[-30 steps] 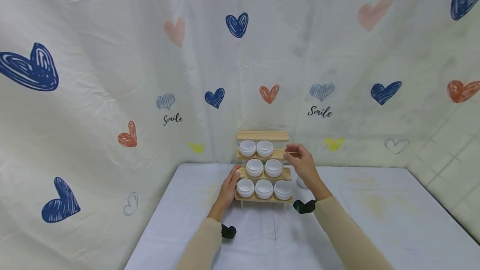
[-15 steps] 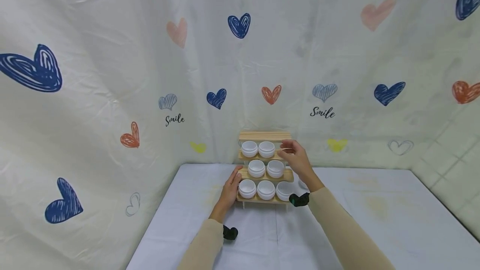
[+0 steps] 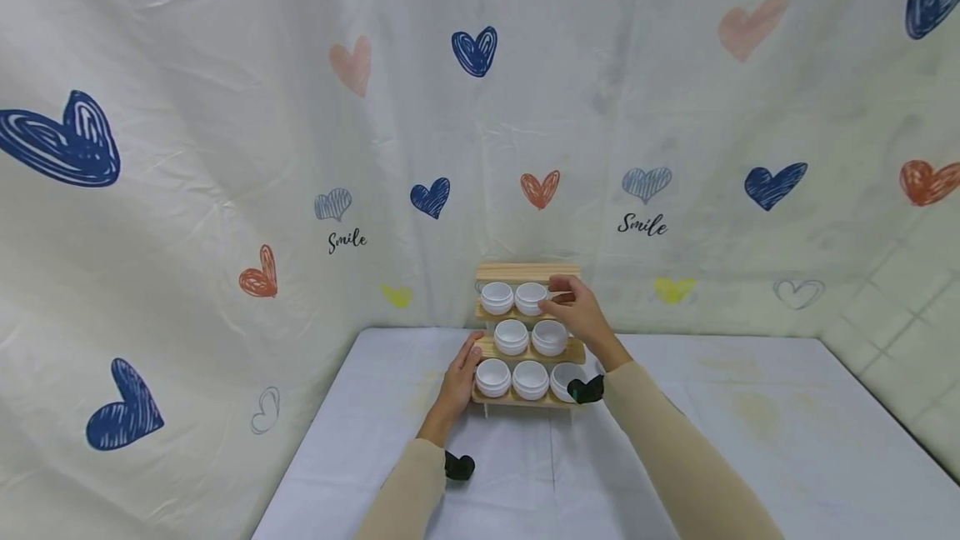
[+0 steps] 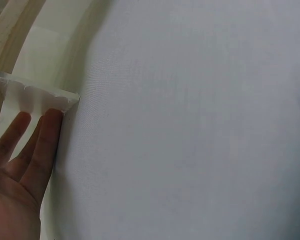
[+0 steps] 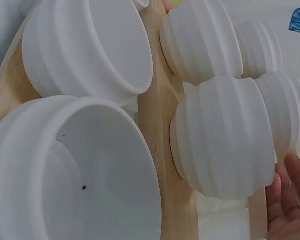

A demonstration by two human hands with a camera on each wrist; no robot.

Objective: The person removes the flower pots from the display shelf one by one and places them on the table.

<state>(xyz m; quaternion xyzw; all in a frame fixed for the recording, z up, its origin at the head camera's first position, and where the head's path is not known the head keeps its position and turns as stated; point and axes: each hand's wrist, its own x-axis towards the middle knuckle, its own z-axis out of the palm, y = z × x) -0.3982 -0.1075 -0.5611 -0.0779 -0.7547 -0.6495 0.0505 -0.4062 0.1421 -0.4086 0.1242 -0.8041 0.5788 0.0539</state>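
- Standing near the far edge of the tabletop (image 3: 345, 423), left of that edge's midpoint: one tiered wooden stand (image 3: 528, 272), with white bowls on three of its shelves.
- Left hand (image 3: 456, 377): fingers extended along the stand's left edge, tips at the pale side bracket (image 4: 34, 95). Judged a steadying contact; light, even pressure should serve better than a push that shifts the frame.
- Right hand (image 3: 587, 317): fingers loosely bent, nothing seen held between them, at the right side of the upper right bowl (image 3: 531, 295). Whether they touch it cannot be confirmed.
- That bowl sits upright, just beside the upper left bowl (image 3: 497, 298), toward the left end of their shelf.
- Step in hand, as judged: adjusting that bowl's position. Recommended: contact low on its wall, a gentle nudge, no driving the pair toward the shelf's left edge.
- Hazard noted: the black wrist camera (image 3: 586, 390) overlaps the bottom right bowl (image 3: 561, 375), at the front shelf's right end; the gap cannot be judged. Wrist best kept raised.
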